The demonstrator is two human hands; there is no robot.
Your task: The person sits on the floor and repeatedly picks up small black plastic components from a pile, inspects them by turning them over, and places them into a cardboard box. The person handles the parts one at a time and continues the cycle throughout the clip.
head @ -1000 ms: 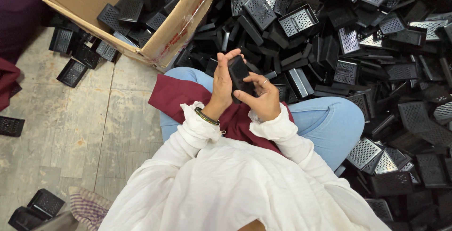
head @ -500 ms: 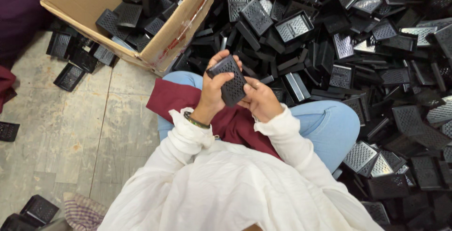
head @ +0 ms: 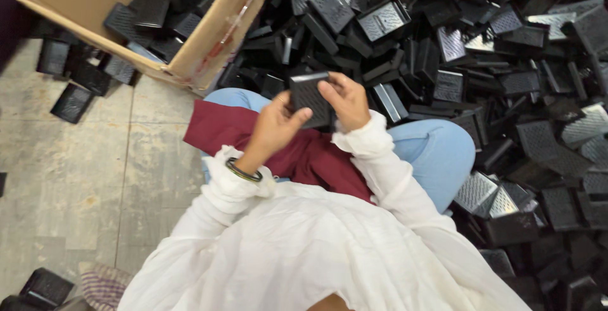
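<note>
A small black rectangular tray with a grid-patterned face point(head: 310, 99) is held up in front of me, over my lap. My left hand point(head: 273, 127) grips its lower left side, a dark bangle on that wrist. My right hand point(head: 347, 101) holds its right edge with the fingers curled over the top. Both arms are in white sleeves. Under my hands lie a dark red cloth point(head: 291, 152) and my light blue trousers point(head: 430, 149).
A large heap of the same black trays point(head: 494, 51) fills the floor ahead and to the right. An open cardboard box point(head: 209, 48) holding several trays stands at the upper left. A few loose trays lie on the grey tiled floor point(head: 76, 178), left and lower left.
The tray has turned in my hands, its grid face now toward the camera and sitting lower. My left hand slid from the top down to its lower left side. The view shifted slightly.
</note>
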